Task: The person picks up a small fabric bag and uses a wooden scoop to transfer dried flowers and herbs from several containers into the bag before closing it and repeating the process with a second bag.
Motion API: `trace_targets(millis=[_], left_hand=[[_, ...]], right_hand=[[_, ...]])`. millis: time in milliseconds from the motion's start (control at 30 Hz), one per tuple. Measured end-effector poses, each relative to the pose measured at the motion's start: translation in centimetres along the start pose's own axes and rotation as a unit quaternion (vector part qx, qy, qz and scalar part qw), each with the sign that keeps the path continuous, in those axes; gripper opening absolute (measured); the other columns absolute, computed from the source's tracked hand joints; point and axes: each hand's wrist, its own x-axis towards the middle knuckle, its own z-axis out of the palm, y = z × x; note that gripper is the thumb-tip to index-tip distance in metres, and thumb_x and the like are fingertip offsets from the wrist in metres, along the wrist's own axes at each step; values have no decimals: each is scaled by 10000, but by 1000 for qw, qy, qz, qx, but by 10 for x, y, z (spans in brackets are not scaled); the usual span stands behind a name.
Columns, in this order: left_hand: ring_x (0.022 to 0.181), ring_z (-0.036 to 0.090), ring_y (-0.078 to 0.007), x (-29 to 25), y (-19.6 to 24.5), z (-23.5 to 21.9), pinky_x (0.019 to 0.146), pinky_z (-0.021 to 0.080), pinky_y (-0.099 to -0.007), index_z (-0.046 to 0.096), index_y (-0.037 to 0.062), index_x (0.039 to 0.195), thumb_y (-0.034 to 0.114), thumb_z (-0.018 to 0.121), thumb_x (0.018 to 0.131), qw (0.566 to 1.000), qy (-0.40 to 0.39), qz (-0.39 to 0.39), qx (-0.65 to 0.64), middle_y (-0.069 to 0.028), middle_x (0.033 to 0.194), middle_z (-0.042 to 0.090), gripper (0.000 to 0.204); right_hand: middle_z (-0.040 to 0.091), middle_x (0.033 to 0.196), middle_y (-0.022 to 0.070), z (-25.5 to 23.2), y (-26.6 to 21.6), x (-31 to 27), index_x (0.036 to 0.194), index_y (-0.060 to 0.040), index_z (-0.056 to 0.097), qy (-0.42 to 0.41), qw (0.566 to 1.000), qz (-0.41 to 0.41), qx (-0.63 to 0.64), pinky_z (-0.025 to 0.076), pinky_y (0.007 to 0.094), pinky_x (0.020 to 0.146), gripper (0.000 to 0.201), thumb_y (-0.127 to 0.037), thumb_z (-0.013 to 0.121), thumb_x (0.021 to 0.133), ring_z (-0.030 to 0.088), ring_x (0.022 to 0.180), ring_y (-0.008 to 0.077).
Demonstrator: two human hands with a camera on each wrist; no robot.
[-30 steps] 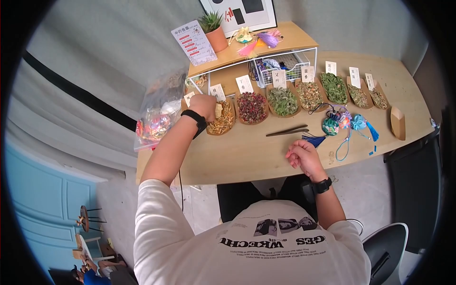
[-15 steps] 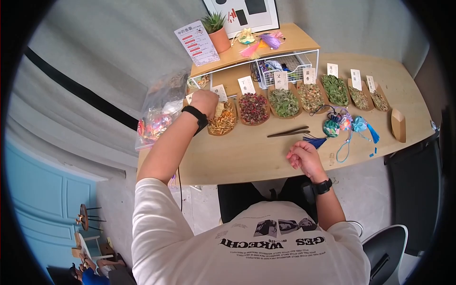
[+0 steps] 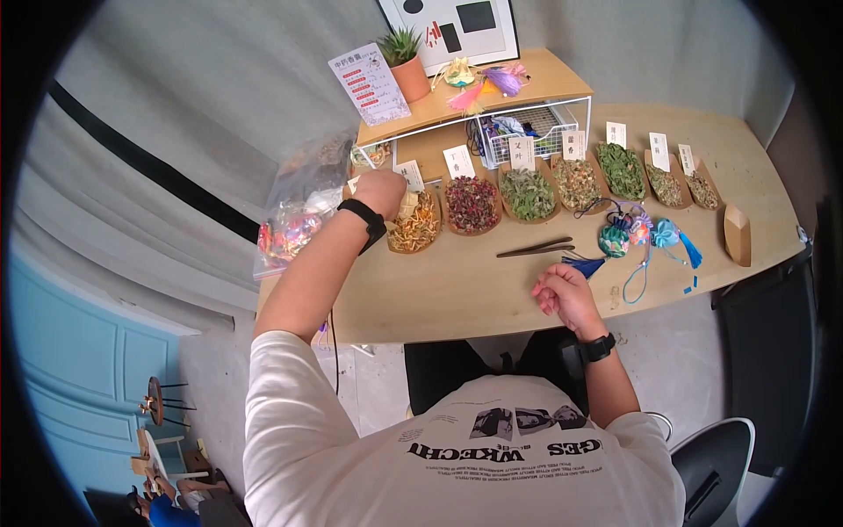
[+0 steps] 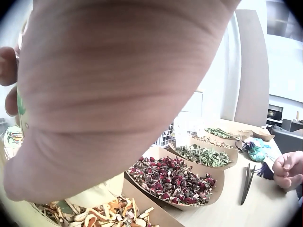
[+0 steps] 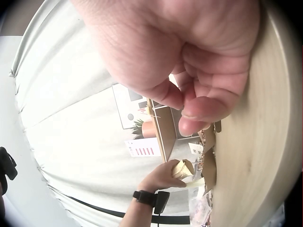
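Note:
My left hand is at the left end of the row of trays, beside and over a paper tray of dried orange-brown strips. It grips a pale yellow cloth pouch, whose open mouth shows in the right wrist view. A green print marks the cloth in the left wrist view, where the wrist hides most of it. Near the table's front edge rests my right hand, fingers loosely curled around nothing. Dark tweezers and a blue tassel lie just beyond it.
Trays of dried rosebuds, green leaves and other herbs continue rightward, each with a label card. Finished sachets and an unfilled paper tray lie at right. Behind stands a wooden shelf; at left, a clear plastic bag.
The head view has drifted slightly, so the table sits a little lower and further right. Both hands keep nearly the same places, the left still by the orange-brown strips.

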Motion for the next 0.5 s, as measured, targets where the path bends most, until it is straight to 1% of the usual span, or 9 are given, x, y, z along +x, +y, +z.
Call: trace_targets(millis=[33, 100, 333, 400, 500], left_hand=[[973, 708, -334, 2, 0, 1, 817, 583, -410, 694, 56, 1037, 58, 702, 755, 1000, 1, 0, 0, -165, 1018, 720, 282], [980, 720, -316, 3, 1, 0, 805, 586, -399, 748, 39, 981, 58, 732, 760, 1000, -7, -15, -8, -160, 1039, 737, 222], [967, 721, -326, 2, -3, 2, 799, 584, -402, 749, 25, 957, 32, 720, 757, 1000, -3, -14, -21, -175, 1013, 735, 202], [964, 720, -330, 0, -4, 1, 796, 585, -406, 748, 20, 954, 21, 713, 755, 999, 10, -12, -30, -181, 1010, 734, 202], [965, 719, -333, -5, -3, -7, 797, 584, -414, 747, 16, 949, 11, 710, 748, 999, -9, -18, -26, -188, 1011, 731, 205]], right_hand=[[675, 789, 120, 0, 0, 0, 900, -3, 578, 0, 1000, 0, 0, 452, 252, 449, 84, -59, 553, 958, 605, 542, 136], [675, 789, 120, 0, 0, 0, 903, -3, 578, 0, 1000, 0, 0, 453, 253, 450, 84, -59, 552, 959, 605, 542, 137], [676, 790, 123, -2, 0, 1, 920, -4, 577, -3, 1000, 6, 6, 448, 262, 454, 70, -57, 554, 960, 605, 540, 142], [677, 790, 123, -2, 0, 1, 922, -4, 577, -4, 1000, 6, 9, 447, 263, 454, 67, -56, 554, 959, 605, 539, 142], [678, 790, 123, -3, 1, 1, 924, -5, 577, -6, 1000, 7, 14, 446, 265, 455, 65, -55, 556, 960, 605, 539, 144]])
